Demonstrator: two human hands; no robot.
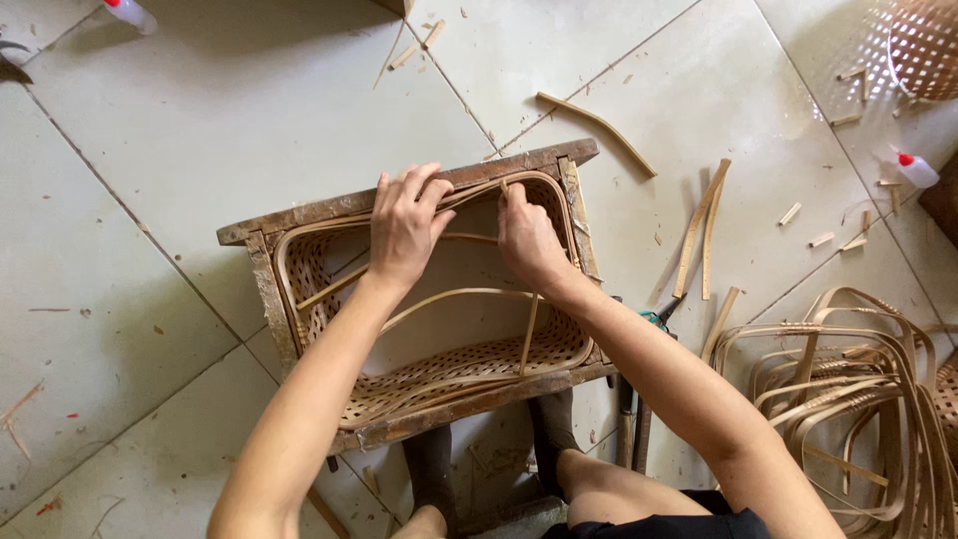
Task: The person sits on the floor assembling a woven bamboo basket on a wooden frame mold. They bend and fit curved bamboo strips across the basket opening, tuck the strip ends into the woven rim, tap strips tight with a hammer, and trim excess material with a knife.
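A woven bamboo basket [469, 364] with a rounded rectangular rim sits inside a worn wooden frame [299, 212] on the floor. My left hand [404, 225] rests on the far rim of the basket, fingers curled over the bamboo strips and the frame's top bar. My right hand [527, 238] pinches a thin bamboo strip [477, 195] at the far rim, close to the left hand. Loose bamboo strips cross the inside of the basket. My legs and dark socks show under the frame.
A pile of bent bamboo rims [848, 389] lies at the right. Loose bamboo strips [699, 235] and offcuts litter the tiled floor. Two small white bottles with red caps [916, 171] [128, 14] lie near the edges. Another woven basket [923, 45] sits top right. Tool handles [631, 419] lie beside the frame.
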